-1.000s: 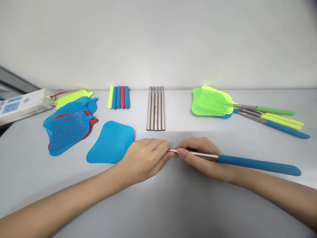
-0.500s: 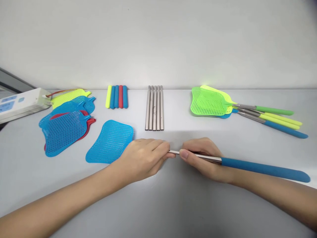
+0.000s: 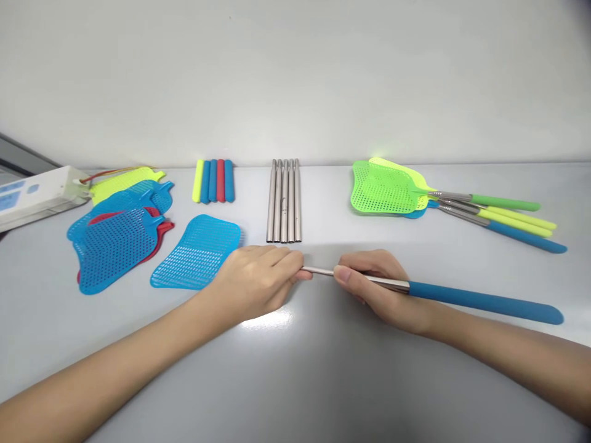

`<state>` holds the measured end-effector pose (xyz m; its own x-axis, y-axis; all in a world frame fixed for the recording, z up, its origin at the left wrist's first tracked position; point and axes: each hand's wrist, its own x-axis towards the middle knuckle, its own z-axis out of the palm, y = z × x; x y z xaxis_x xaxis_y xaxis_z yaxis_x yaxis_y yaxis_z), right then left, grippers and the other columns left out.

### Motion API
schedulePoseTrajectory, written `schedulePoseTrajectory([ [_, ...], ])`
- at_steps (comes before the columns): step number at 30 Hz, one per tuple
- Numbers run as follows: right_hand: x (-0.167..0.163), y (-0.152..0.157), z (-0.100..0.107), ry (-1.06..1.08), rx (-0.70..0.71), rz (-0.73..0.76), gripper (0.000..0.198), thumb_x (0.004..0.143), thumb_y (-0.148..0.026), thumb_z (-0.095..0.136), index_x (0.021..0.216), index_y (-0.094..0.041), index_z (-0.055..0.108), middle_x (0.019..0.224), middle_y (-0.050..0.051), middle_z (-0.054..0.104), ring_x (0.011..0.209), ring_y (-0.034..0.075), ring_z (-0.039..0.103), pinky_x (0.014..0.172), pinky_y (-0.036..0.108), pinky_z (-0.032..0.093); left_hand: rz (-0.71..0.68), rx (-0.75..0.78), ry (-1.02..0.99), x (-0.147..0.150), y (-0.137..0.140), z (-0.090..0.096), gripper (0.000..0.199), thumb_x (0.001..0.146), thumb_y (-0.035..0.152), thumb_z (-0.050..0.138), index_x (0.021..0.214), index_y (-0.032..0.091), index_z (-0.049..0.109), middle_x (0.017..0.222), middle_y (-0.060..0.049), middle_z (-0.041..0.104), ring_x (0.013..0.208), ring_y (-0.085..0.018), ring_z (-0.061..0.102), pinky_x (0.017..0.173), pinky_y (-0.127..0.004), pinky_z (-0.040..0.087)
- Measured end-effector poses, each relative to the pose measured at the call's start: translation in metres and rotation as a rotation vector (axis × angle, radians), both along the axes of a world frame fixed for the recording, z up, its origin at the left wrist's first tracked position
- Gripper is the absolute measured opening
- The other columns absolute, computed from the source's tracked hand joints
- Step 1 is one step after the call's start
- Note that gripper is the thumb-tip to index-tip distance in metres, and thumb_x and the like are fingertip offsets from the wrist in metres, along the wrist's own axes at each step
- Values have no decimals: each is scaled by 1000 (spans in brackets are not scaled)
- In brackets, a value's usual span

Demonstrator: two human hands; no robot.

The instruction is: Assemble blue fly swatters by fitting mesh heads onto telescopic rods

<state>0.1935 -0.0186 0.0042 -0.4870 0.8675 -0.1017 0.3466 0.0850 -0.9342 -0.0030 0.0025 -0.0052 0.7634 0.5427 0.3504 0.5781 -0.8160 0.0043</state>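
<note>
My left hand [image 3: 261, 277] is closed around the neck of a blue fly swatter head [image 3: 198, 251]. The join between head and rod is hidden in its fingers. A thin steel section [image 3: 318, 271] runs from there to my right hand [image 3: 373, 286]. That hand is closed on the telescopic metal rod [image 3: 392, 284], with the thumb lying along it. Beyond the right hand, the rod's long blue grip [image 3: 484, 303] points right, above the forearm.
Loose swatter heads [image 3: 117, 249] overlap at the left, beside a white power strip [image 3: 41, 194]. Coloured grips [image 3: 213, 181] and steel rods [image 3: 284, 203] lie in rows farther back. Whole fly swatters [image 3: 388, 187] are piled at the right, near the wall.
My left hand has shifted left, away from my right hand, so more of the thin steel section shows between them. The swatter head has moved left and slightly up in view.
</note>
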Motion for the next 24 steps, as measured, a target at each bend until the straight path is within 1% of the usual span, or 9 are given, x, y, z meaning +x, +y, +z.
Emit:
schedulePoseTrajectory([
  [3,0,-1,-3,8,10,-17,36,83,-30,39,50,-17,30,47,-5,27,44,6,27,41,20,19,-6,-5,3,-2,2,-1,24,85,24,36,64,17,45,51,2,47,47,-10,44,45,-21,33],
  [10,1,-2,-6,14,22,-53,37,82,-30,39,49,-16,32,47,-5,28,45,6,28,41,21,20,-6,33,-21,-5,5,-4,27,86,26,35,63,16,45,50,2,45,43,-9,40,41,-22,27],
  [13,1,-1,-6,10,29,-58,37,82,-30,40,49,-16,32,47,-5,29,45,6,28,41,21,20,6,-2,-26,-5,5,-5,26,85,26,35,64,16,45,51,2,45,44,-9,40,42,-22,28],
  [18,2,0,-7,3,33,-62,37,82,-30,41,49,-16,34,46,-5,30,46,6,29,42,21,21,41,-88,-6,-5,4,-6,29,87,29,31,66,16,47,53,2,46,47,-10,41,45,-22,30],
  [24,2,0,-6,6,13,-55,38,84,-33,40,50,-15,37,47,-5,32,47,6,31,44,20,23,68,-158,-8,-5,4,-7,29,86,30,31,67,16,48,55,0,47,50,-11,42,48,-22,32],
])
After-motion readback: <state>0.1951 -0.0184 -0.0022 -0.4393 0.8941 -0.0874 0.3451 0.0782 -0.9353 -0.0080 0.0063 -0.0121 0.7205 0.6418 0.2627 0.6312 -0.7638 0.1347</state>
